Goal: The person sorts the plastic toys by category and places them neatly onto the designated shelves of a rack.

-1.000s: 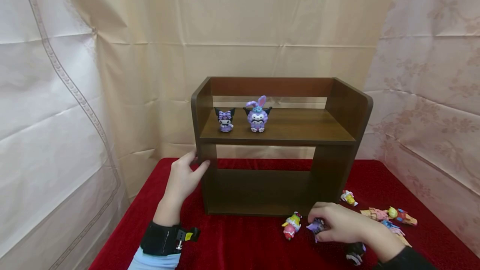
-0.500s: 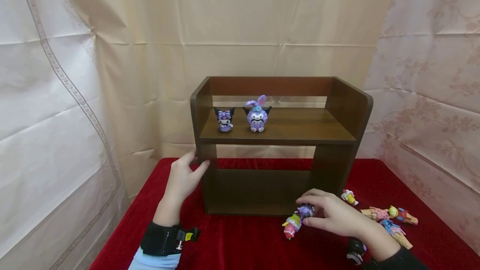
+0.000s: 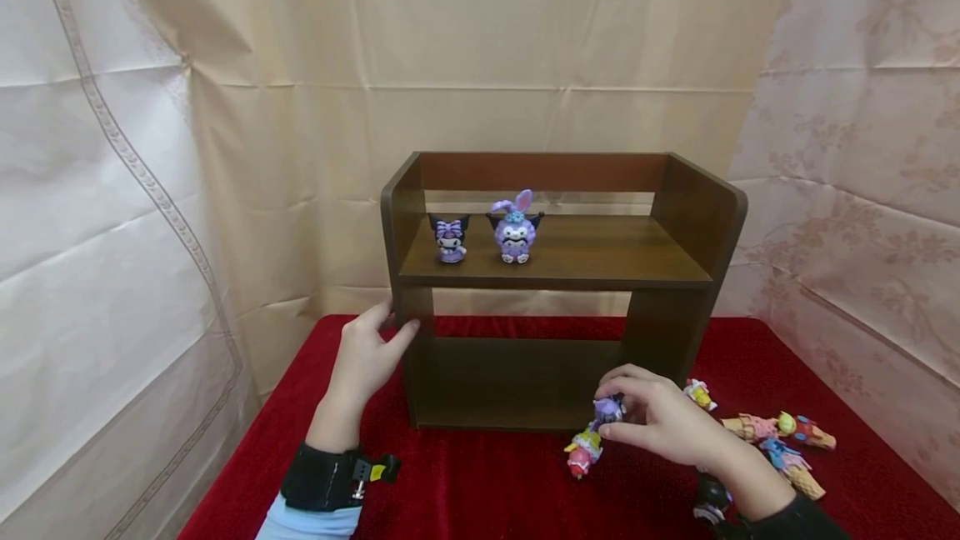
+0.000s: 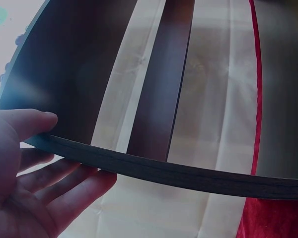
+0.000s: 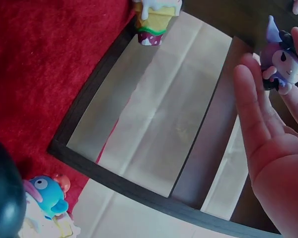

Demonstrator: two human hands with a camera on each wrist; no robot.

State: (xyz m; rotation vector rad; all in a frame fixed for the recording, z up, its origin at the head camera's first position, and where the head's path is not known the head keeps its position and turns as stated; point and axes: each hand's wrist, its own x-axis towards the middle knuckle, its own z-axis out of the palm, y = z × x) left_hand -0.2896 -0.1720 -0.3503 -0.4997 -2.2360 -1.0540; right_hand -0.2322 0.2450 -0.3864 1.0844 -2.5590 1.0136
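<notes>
My right hand (image 3: 663, 419) pinches a small purple and black figurine (image 3: 609, 409) between thumb and fingers, in front of the shelf's lower right part. In the right wrist view this figurine (image 5: 283, 64) shows a white face and a pointed purple ear. With its thumb inside and its fingers outside, my left hand (image 3: 367, 361) grips the left side panel of the brown two-tier shelf (image 3: 555, 280). On the upper tier stand a purple figurine with a striped bow (image 3: 451, 242) and a purple one with rabbit ears (image 3: 515, 232). A yellow and pink figurine (image 3: 584, 450) lies just below the held one.
Several colourful figurines lie on the red cloth (image 3: 480, 490) at the right, among them a blue and pink one (image 3: 790, 461) and a yellow one (image 3: 699, 394). A black figurine (image 3: 711, 497) lies near my right wrist. Beige curtains (image 3: 540, 40) hang behind the shelf.
My right hand has picked the purple figurine up off the cloth and moved it left and up towards the shelf. The left hand has stayed on the side panel.
</notes>
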